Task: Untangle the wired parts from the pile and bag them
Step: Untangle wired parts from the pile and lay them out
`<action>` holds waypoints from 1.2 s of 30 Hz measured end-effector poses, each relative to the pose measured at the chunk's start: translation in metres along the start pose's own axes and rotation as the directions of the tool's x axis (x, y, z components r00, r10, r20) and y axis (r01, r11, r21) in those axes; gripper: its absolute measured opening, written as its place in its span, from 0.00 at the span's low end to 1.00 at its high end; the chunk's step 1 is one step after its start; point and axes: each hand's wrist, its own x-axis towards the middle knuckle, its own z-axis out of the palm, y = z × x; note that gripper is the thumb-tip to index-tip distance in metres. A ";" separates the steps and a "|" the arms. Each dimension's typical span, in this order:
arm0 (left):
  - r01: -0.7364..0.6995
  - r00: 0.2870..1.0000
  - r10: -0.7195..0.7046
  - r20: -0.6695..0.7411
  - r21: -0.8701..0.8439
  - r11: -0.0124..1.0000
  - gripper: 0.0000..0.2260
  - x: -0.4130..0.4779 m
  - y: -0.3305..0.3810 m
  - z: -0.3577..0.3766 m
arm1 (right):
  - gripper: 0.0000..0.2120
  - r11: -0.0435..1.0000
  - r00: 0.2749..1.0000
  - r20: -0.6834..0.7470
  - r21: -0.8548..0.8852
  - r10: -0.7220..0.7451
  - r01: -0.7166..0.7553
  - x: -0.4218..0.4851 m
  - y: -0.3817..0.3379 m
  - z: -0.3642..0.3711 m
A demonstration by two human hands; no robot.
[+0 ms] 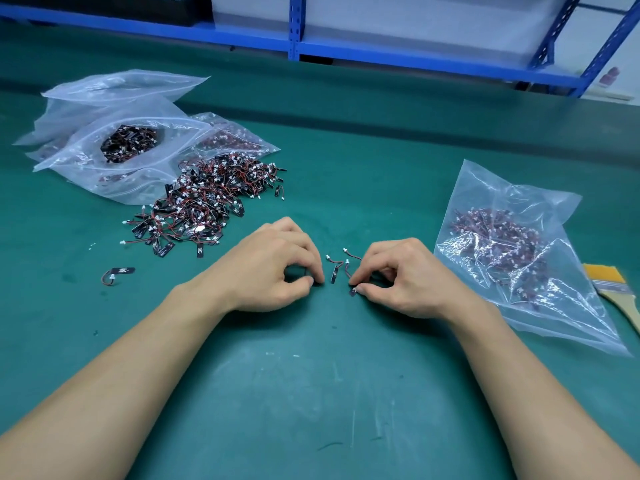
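Lying near-to-far, wired part, wire end farthest.

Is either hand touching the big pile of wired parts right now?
No, the left hand and right hand each pinch loose parts nearer the person, apart from the pile.

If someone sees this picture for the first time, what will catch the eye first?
At the centre, the left hand and the right hand pinch small wired parts on the green table. Behind the left hand lies a dark pile of tangled parts beside open clear bags; a filled bag lies at the right.
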 end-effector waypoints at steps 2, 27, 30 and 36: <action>-0.029 0.999 0.028 -0.027 -0.044 0.999 0.08 -0.001 0.003 -0.001 | 0.09 1.000 1.000 -0.023 0.014 -0.003 0.003 0.000 0.000 -0.001; 0.015 0.992 -0.005 -0.124 0.080 0.997 0.07 0.004 0.007 0.005 | 0.08 0.993 0.993 -0.034 -0.039 0.109 -0.111 -0.005 0.021 -0.015; 0.001 0.997 0.009 -0.077 0.133 0.991 0.05 0.003 0.008 0.005 | 0.07 0.993 0.993 -0.035 -0.032 0.116 -0.117 -0.004 0.022 -0.014; 0.026 0.999 -0.020 -0.040 0.152 0.988 0.05 0.000 0.002 -0.002 | 0.07 0.993 0.993 -0.037 -0.025 0.113 -0.114 -0.004 0.023 -0.013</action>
